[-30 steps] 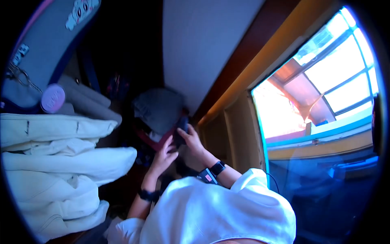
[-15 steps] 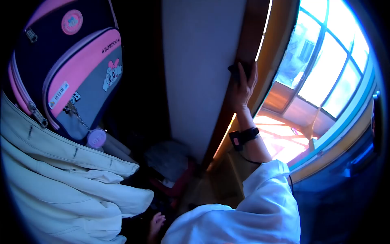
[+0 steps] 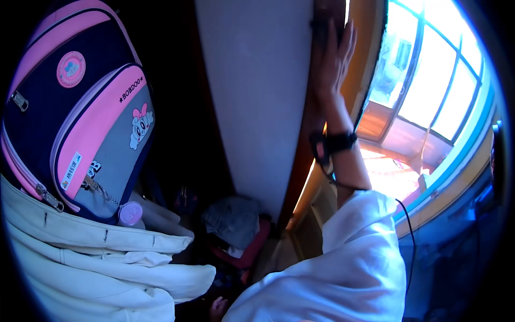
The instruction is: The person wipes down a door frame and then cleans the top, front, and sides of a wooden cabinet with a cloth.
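My right hand point(image 3: 335, 61) is raised against a dark brown wooden door frame or edge point(image 3: 301, 177). Its fingers point upward, pressed over a small dark object point(image 3: 320, 31) whose kind I cannot make out in the shade. A black strap with a small device point(image 3: 339, 143) circles that wrist, and a cable trails from it. Low in the view, my left hand point(image 3: 218, 308) shows only in part beside the white sleeve point(image 3: 322, 268). Its fingers look loosely curled, and shadow hides whether anything is in them.
A pink and navy school backpack point(image 3: 115, 123) hangs at the left above pale fabric point(image 3: 107, 263). A white panel point(image 3: 247, 102) stands in the middle. Grey cloth lies in a red container point(image 3: 263, 239) below. Bright windows point(image 3: 429, 75) are at the right.
My right hand has slid upward along the brown wood, and the dark object has moved with it. The view has shifted, so the backpack sits lower. Less of my left hand shows.
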